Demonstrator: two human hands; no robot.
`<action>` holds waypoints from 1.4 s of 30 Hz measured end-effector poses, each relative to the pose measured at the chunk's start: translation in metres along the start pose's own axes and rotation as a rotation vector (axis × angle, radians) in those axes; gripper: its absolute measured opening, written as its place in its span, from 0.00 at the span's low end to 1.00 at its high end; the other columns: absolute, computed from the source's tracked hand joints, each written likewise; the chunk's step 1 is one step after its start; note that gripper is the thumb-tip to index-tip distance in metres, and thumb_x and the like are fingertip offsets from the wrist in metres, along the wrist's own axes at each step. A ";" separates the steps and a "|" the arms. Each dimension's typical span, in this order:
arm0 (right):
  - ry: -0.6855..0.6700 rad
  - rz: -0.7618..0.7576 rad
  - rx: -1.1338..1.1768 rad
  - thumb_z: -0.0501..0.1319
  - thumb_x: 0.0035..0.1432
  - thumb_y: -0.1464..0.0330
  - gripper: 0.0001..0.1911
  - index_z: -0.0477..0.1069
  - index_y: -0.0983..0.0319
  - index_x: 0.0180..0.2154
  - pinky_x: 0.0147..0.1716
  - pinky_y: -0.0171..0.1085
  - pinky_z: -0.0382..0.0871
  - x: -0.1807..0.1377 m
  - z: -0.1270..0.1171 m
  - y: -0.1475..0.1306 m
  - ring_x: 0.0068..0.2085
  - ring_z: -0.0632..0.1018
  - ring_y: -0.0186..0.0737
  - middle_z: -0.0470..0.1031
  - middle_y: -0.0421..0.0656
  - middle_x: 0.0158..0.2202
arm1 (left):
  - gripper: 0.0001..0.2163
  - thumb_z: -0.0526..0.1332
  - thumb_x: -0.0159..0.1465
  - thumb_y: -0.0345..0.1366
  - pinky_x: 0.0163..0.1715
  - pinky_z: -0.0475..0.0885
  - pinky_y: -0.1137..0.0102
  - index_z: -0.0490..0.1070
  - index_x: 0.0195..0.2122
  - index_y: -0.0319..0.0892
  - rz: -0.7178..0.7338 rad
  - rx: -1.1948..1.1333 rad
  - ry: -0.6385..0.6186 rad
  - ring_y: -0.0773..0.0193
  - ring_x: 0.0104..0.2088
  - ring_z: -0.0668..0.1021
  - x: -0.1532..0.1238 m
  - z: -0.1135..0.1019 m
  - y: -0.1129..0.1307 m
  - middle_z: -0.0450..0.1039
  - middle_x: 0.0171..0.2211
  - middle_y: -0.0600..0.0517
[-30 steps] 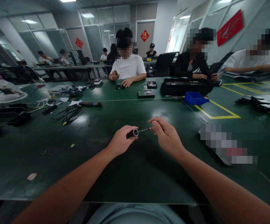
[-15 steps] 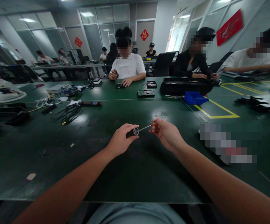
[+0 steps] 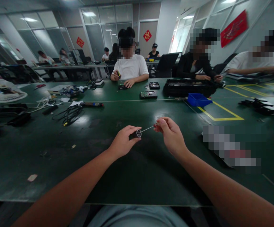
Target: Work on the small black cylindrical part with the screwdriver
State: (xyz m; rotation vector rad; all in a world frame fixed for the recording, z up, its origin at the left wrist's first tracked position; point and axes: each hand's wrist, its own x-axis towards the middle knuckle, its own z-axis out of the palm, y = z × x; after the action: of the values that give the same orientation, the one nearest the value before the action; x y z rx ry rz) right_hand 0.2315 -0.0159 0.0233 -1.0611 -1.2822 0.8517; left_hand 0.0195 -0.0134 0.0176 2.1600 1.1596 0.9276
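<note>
Your left hand (image 3: 124,142) grips one black cylinder (image 3: 139,133); your right hand (image 3: 171,134) pinches one thin screwdriver (image 3: 147,129). The shaft bridges the gap between your hands, its tip at the cylinder's round end, with one blue bin (image 3: 199,100) well beyond.

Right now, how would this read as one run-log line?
left hand: grips black cylinder | right hand: holds screwdriver to cylinder's end | blue bin: on table, beyond right hand
</note>
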 end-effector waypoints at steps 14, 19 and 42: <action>-0.104 -0.201 -0.358 0.55 0.68 0.60 0.11 0.70 0.59 0.40 0.36 0.40 0.71 -0.011 -0.002 -0.021 0.34 0.80 0.41 0.79 0.42 0.32 | 0.21 0.68 0.61 0.28 0.55 0.70 0.62 0.73 0.56 0.47 -0.018 0.027 0.002 0.60 0.51 0.76 -0.001 0.002 -0.003 0.75 0.50 0.50; -0.073 -0.054 -0.424 0.60 0.63 0.54 0.17 0.73 0.60 0.32 0.27 0.37 0.65 -0.005 -0.007 -0.026 0.26 0.75 0.38 0.76 0.41 0.24 | 0.21 0.68 0.62 0.29 0.56 0.70 0.62 0.73 0.56 0.47 -0.021 0.015 0.007 0.59 0.52 0.76 -0.001 0.002 -0.003 0.74 0.51 0.50; -0.178 -0.012 -0.387 0.52 0.66 0.64 0.11 0.72 0.58 0.39 0.27 0.38 0.63 -0.004 -0.004 -0.020 0.26 0.72 0.38 0.69 0.37 0.23 | 0.19 0.67 0.62 0.29 0.55 0.70 0.61 0.74 0.54 0.46 -0.025 0.029 -0.012 0.58 0.51 0.76 -0.002 0.001 -0.008 0.75 0.51 0.50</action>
State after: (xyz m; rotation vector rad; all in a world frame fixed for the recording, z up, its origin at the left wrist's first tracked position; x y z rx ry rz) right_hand 0.2331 -0.0269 0.0409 -1.2988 -1.6466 0.7160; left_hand 0.0157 -0.0113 0.0110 2.1664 1.1981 0.8906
